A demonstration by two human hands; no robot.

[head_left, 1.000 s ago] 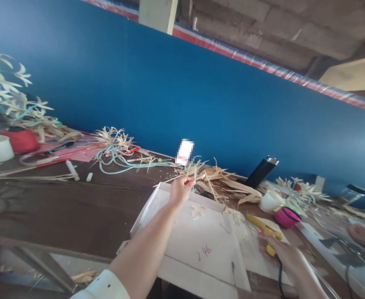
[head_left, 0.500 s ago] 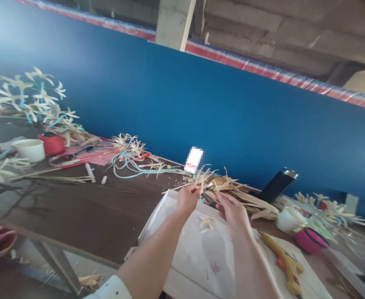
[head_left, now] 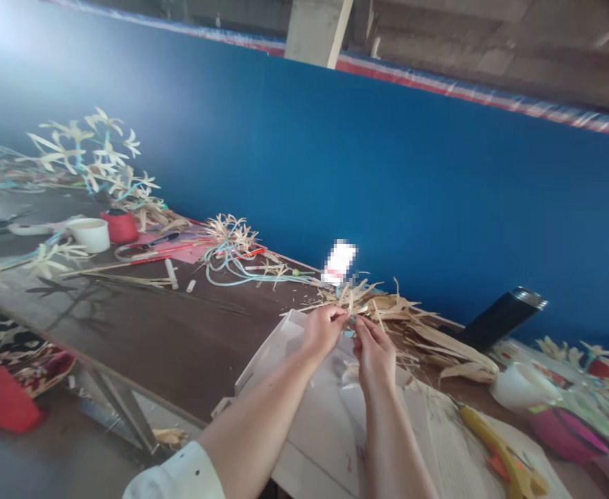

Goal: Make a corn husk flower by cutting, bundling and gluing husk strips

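Observation:
My left hand (head_left: 326, 331) is closed in a pinch at the far edge of a white box (head_left: 309, 409). Thin pale strips of dried husk (head_left: 352, 299) rise from its fingertips. Right beside it, my right hand (head_left: 375, 353) is also pinched, its fingertips nearly meeting the left ones, with another pale husk strip (head_left: 378, 315) standing up at them. A small bluish bit shows between the two hands; what it belongs to is hidden. Behind the hands lies a heap of dried corn husks (head_left: 413, 322). A small pale piece on the box is partly covered by my right wrist.
A yellow glue gun (head_left: 501, 450) lies at the right, near a white cup (head_left: 525, 387) and a pink pouch (head_left: 569, 433). A dark flask (head_left: 501, 319) leans by the blue wall. Light-blue cords (head_left: 226, 270), a husk flower bunch (head_left: 231, 232) and a phone-like blurred screen (head_left: 340, 262) are farther back.
My right hand has come in toward my left, so the fingertips are now almost together. The camera view has shifted and the small piece on the box is more covered.

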